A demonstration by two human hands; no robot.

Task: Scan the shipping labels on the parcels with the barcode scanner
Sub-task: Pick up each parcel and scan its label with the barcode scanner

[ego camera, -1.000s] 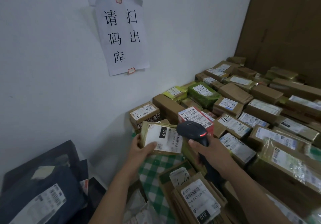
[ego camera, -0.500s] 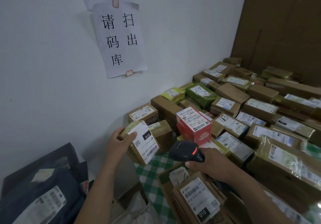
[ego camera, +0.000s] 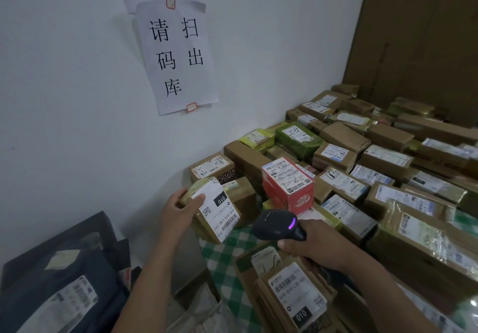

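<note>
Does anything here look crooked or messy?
Yes. The paper sign on the wall hangs tilted, its top corners curling off. The parcels lie jumbled at different angles, and the red box sticks up above its neighbours.

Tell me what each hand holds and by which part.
Left hand grips the small parcel by its left end, thumb on its label; right hand grips the barcode scanner by its handle.

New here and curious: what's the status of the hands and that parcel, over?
Left hand grips parcel, label showing. Right hand grips scanner, purple light on. Nothing between scanner and label.
</note>
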